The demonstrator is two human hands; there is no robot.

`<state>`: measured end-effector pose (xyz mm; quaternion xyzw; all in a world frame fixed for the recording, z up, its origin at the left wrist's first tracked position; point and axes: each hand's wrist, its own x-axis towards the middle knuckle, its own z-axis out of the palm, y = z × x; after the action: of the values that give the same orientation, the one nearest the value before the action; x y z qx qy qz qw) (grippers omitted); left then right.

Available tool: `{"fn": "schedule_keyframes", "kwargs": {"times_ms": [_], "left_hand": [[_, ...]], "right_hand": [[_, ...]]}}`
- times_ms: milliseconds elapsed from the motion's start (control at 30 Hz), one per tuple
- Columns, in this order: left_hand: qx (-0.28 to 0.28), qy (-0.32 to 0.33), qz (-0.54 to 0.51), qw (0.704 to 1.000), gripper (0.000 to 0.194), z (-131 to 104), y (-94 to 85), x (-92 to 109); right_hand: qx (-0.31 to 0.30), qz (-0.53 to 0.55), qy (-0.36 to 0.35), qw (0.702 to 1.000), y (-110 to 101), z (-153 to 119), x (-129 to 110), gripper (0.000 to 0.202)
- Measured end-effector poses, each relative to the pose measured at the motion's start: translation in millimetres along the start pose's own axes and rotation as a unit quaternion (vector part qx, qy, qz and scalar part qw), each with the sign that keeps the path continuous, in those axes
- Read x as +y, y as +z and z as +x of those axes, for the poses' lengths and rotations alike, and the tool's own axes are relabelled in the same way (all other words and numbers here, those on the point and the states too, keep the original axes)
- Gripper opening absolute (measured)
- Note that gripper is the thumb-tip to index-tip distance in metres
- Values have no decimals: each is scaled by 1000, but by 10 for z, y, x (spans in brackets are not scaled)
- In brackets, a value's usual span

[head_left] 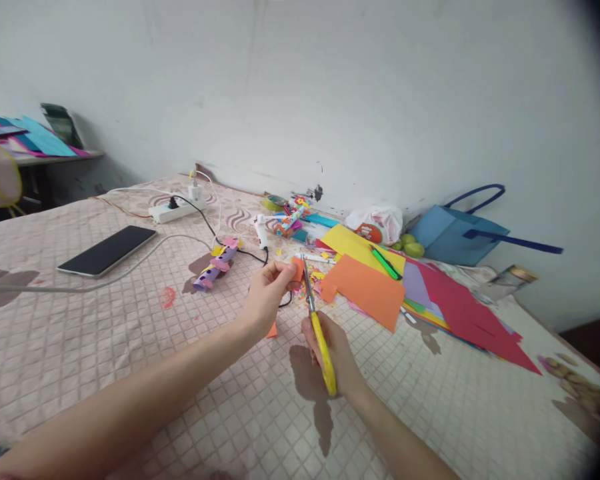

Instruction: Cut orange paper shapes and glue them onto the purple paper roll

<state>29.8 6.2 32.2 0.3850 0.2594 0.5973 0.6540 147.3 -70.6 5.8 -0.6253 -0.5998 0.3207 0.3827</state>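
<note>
My left hand (270, 293) pinches a small piece of orange paper (298, 268) above the tiled-pattern cloth. Yellow-handled scissors (321, 350) are held in my right hand (335, 350), their blades pointing away from me and lying against the right edge of that piece. Whether the blades are parted is too small to tell. Just right of the blades lies a large orange sheet (370, 290) with a cut-in corner. Another orange scrap (272, 330) sits on the cloth below my left wrist. Small colored paper bits are scattered behind the scissors.
Left on the cloth (130, 333) are a phone (109, 250), a power strip (173, 211) with cables and a decorated purple tube (216, 265). Behind stands a white glue gun (261, 232). At right lie a green cutter (386, 263), red sheets (470, 310) and a blue bag (455, 233).
</note>
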Motion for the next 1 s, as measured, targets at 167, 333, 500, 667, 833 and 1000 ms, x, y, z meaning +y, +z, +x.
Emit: {"fn": "schedule_keyframes", "kwargs": {"times_ms": [167,333,500,667,833,1000], "left_hand": [[-2,0,-6,1000,19,-1,-15,-14],[-2,1,4,1000,20,-12,-15,-4],[1,1,3,1000,20,-14,-9,-5],[3,-7,0,1000,21,-16,-4,-1],[4,-8,-3,1000,21,-18,-3,1],[5,-8,-6,1000,20,-18,-4,-3]], "right_hand": [[8,-3,0,1000,-20,-10,-41,33],[5,7,-11,1000,-30,-13,-54,31],[8,2,-4,1000,-24,-10,-28,34],[5,12,-1,1000,-28,-11,-31,34],[2,9,2,1000,-30,-9,-42,34],[7,-2,-1,1000,-26,-2,-34,34]]}}
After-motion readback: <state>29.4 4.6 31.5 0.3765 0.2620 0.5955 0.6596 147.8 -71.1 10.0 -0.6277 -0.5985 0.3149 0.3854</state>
